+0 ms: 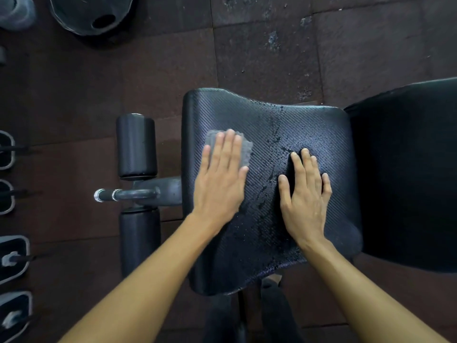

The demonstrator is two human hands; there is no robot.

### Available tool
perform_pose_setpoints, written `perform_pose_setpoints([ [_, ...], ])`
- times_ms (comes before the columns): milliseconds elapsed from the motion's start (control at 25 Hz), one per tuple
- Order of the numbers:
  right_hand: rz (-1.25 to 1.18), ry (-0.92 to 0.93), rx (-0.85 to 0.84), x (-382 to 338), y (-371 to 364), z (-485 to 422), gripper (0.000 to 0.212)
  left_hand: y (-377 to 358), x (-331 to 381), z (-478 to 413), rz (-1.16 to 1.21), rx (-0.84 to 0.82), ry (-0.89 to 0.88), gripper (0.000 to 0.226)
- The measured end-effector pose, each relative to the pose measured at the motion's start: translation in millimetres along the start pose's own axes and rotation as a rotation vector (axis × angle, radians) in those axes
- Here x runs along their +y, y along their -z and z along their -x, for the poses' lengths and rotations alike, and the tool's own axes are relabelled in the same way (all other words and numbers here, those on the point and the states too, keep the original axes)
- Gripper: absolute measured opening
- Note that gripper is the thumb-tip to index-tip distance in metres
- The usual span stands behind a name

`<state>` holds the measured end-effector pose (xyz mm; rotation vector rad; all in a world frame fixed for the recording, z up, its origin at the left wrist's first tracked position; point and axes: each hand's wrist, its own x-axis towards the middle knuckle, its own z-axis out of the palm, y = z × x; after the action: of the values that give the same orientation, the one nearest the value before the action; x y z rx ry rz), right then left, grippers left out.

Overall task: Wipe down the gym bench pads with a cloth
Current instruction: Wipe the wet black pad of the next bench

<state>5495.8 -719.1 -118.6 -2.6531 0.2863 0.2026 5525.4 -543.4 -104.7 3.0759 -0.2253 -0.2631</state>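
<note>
A black textured seat pad [304, 125] fills the middle of the view, with water droplets in a band down its centre. My left hand [220, 179] lies flat on a grey cloth [247, 151], pressing it onto the pad's left part; most of the cloth is hidden under the palm. My right hand [305, 194] rests flat and bare on the pad's right part, fingers slightly apart, holding nothing. A second, darker back pad [408, 169] adjoins the seat pad on the right.
Two black foam leg rollers [136, 144] [139, 238] and a metal bar [128, 194] stick out left of the pad. Dumbbell ends [12, 258] line the left edge. A weight plate [91, 13] lies at the top left on brown rubber floor tiles [272, 45].
</note>
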Motion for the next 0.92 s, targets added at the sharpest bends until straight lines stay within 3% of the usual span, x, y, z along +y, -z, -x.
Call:
perform_pose_setpoints([
  [160,-0.002,-0.003,0.010,0,-3,1,0.055,7,-24,-48,0.044,0.022,0.146,0.062],
  [360,-0.060,0.005,-0.004,3,-2,-1,0.053,1,12,-66,0.023,0.009,0.016,0.062],
  [560,-0.094,0.013,-0.013,6,0,-1,0.053,-9,37,33,0.002,-0.035,-0.161,0.061],
  [720,-0.105,0.012,-0.027,5,2,-1,0.053,-9,13,80,-0.008,-0.021,-0.057,0.059],
  [920,-0.116,0.019,-0.028,6,2,-1,0.053,-6,6,34,0.006,0.022,0.060,0.060],
])
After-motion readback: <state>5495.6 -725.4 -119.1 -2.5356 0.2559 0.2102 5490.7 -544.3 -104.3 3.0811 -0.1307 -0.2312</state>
